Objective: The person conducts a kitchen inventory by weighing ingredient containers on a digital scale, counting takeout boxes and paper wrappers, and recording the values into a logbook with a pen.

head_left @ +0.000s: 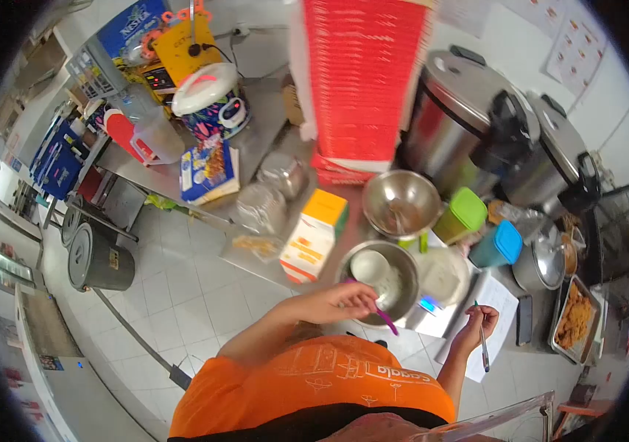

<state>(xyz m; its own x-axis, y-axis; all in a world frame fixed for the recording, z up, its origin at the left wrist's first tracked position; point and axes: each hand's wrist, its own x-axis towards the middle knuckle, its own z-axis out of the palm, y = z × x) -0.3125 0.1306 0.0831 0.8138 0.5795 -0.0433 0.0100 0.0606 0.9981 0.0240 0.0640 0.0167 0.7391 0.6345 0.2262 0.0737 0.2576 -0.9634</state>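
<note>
My left hand [348,300] is closed around a purple-handled utensil [386,320] at the near rim of a steel bowl [408,274]. Inside that bowl sits a small white cup [370,267], with some pale contents beside it. Farther right, my right hand [482,318] grips a pen [485,350] over white paper [501,302]. A scale with a lit blue display [429,304] and a round pale plate [443,276] lie between the hands. Behind the first bowl stands a second steel bowl [401,184] with a utensil in it.
An orange-and-white carton [314,236] stands left of the bowls. Tall red stacked boxes [366,81] rise behind. Green [464,214] and blue [497,244] containers, large steel cookers [447,110], a phone [524,320] and a tray of fried food [574,317] are on the right.
</note>
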